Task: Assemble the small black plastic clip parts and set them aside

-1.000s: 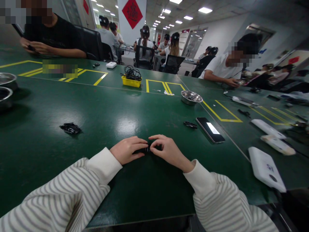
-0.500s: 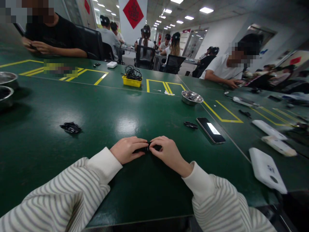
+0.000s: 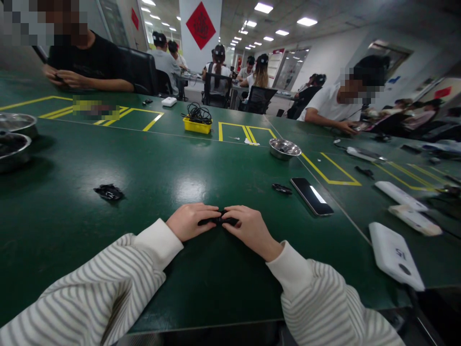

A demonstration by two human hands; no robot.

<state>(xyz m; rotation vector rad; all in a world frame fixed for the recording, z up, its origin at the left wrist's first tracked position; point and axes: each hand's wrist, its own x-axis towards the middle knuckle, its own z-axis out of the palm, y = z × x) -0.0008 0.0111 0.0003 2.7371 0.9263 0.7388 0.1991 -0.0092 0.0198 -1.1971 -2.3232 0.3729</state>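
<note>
My left hand (image 3: pixel 192 221) and my right hand (image 3: pixel 248 228) meet close together low over the green table (image 3: pixel 223 283). Both are closed on a small, narrow black object (image 3: pixel 218 220), one at either end. Fingers cover most of it, so its kind cannot be made out. Left of my hands lies a crumpled black bundle (image 3: pixel 108 191), shiny like plastic. A smaller black bundle (image 3: pixel 281 189) sits to the right, beside a smartphone (image 3: pixel 311 196) with a partly lit screen.
A metal bowl (image 3: pixel 285 150) and a yellow bin (image 3: pixel 198 127) of black cables (image 3: pixel 197 113) stand farther back. More metal bowls (image 3: pixel 14 158) are at the left edge. White power banks (image 3: pixel 395 254) lie at right. Co-workers sit across the table.
My hands stay together on the black object; the right fingers have shifted from a pinch to lying more along it. The view has tilted slightly.
</note>
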